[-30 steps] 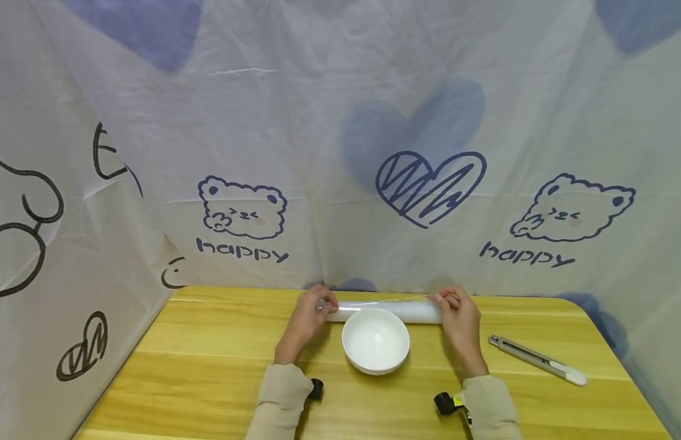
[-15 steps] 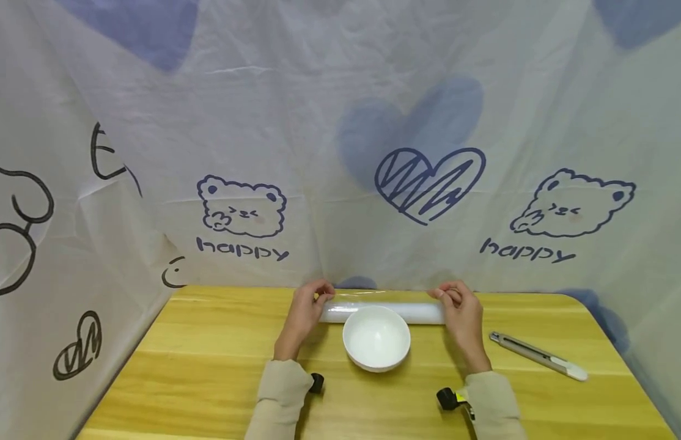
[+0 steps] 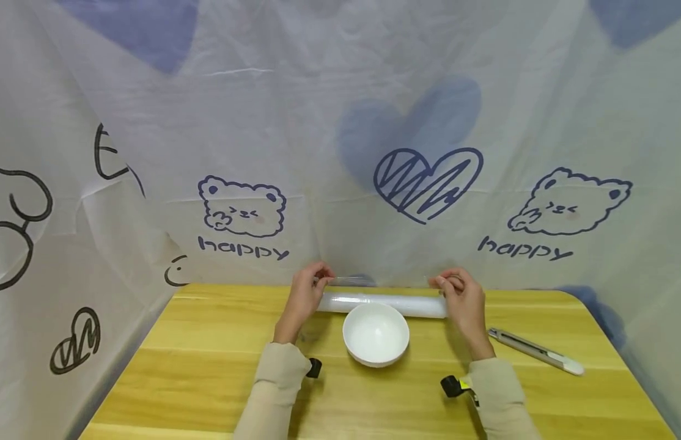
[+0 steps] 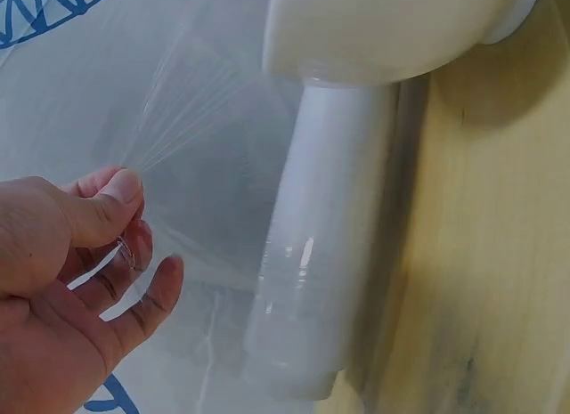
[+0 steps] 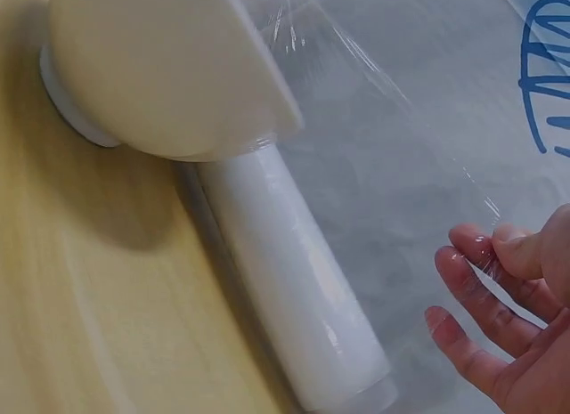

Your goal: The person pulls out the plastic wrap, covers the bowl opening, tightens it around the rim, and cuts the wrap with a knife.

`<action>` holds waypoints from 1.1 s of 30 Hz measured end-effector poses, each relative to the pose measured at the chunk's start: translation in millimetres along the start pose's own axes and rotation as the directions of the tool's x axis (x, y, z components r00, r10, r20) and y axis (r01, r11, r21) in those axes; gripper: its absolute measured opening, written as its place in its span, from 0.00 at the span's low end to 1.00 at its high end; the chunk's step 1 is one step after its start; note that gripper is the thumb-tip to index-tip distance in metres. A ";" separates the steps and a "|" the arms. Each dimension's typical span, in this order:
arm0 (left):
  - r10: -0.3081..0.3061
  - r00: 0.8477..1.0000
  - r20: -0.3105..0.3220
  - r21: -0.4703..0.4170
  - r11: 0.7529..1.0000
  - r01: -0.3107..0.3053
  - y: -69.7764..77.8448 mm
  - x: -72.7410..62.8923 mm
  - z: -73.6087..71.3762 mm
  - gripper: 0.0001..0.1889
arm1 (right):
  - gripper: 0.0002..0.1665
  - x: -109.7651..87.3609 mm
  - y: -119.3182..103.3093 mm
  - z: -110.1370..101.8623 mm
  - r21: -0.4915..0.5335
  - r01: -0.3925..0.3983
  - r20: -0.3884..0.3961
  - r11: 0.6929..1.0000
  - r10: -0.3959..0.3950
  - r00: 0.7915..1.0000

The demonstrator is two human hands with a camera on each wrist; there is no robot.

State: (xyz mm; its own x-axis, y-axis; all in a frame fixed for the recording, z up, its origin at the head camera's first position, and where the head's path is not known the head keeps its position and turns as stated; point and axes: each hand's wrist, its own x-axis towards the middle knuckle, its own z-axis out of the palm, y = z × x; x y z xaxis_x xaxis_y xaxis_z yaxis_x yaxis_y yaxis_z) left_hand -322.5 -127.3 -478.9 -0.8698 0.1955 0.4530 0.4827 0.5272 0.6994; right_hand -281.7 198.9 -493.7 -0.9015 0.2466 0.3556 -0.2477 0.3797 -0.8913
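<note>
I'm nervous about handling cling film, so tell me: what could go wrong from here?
The clear film might tear or stick to itself: creases fan out from where the left hand pinches it, and the right hand pinches it too.
The roll lies on its side just beyond the bowl, so a tug could roll it into the bowl.
The right forearm might brush the cutter lying beside it.

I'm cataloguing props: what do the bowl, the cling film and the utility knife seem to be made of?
Bowl: glossy white, perhaps ceramic or melamine; a small highlight shows inside.
Cling film: thin, shiny clear plastic; see-through, creased at the left hand.
Utility knife: greyish body, metal or plastic unclear; smooth white end, likely plastic.
</note>
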 end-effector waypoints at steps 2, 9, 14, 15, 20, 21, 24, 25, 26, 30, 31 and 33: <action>-0.004 1.000 0.001 0.007 1.000 0.004 2.9 2.5 -1.2 0.03 | 0.08 2.8 -3.5 -1.9 0.005 0.016 0.006 1.000 -0.016 1.000; -0.039 0.999 0.014 0.001 0.999 0.039 4.6 6.7 -2.5 0.03 | 0.06 5.8 -13.0 -6.2 0.007 0.029 0.026 1.000 -0.030 0.999; -0.043 0.999 0.030 -0.004 0.999 0.043 10.0 11.1 -8.9 0.03 | 0.08 8.1 -20.4 -9.7 0.000 0.044 0.034 0.999 -0.044 0.998; -0.043 0.999 0.030 -0.003 0.999 0.043 11.6 11.8 -10.2 0.04 | 0.08 8.7 -21.6 -10.3 0.002 0.047 0.036 0.999 -0.047 0.998; -0.030 0.999 0.036 -0.002 1.000 0.030 17.8 14.1 -16.9 0.03 | 0.11 11.9 -26.6 -11.7 -0.004 0.040 0.046 0.999 -0.040 0.998; -0.031 0.999 0.041 0.004 1.000 0.031 18.7 14.8 -18.2 0.03 | 0.11 12.7 -27.6 -11.4 -0.002 0.039 0.047 0.999 -0.038 0.998; -0.039 0.998 0.050 0.011 0.999 0.039 20.9 16.9 -22.5 0.03 | 0.11 14.9 -31.6 -10.5 -0.001 0.038 0.049 0.999 -0.038 0.998; -0.041 0.998 0.050 0.015 0.999 0.040 21.8 17.6 -24.1 0.03 | 0.10 15.5 -33.2 -10.2 0.001 0.039 0.050 0.999 -0.039 0.998; -0.043 0.998 0.049 0.016 0.999 0.042 22.5 18.3 -25.5 0.03 | 0.10 16.2 -34.8 -10.0 0.004 0.040 0.052 0.999 -0.040 0.998; -0.027 0.998 0.058 0.018 0.999 0.026 24.0 20.7 -29.2 0.02 | 0.10 17.6 -38.7 -10.2 0.001 0.032 0.057 0.999 -0.032 0.998; -0.022 0.998 0.064 0.018 1.000 0.020 24.1 21.3 -29.5 0.02 | 0.10 17.7 -39.1 -10.6 -0.002 0.027 0.056 1.000 -0.027 0.998; -0.011 0.997 0.071 0.023 1.000 0.009 25.6 22.3 -30.4 0.02 | 0.09 17.8 -40.0 -11.1 -0.011 0.020 0.053 1.000 -0.020 0.998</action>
State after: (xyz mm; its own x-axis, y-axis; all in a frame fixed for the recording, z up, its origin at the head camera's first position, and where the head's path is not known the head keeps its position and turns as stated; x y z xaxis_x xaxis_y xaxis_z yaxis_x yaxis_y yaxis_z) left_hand -326.4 -134.6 -434.1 -0.8800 0.2482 0.4051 0.4723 0.5482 0.6902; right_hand -284.0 198.0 -448.6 -0.9140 0.1914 0.3577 -0.2622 0.3943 -0.8808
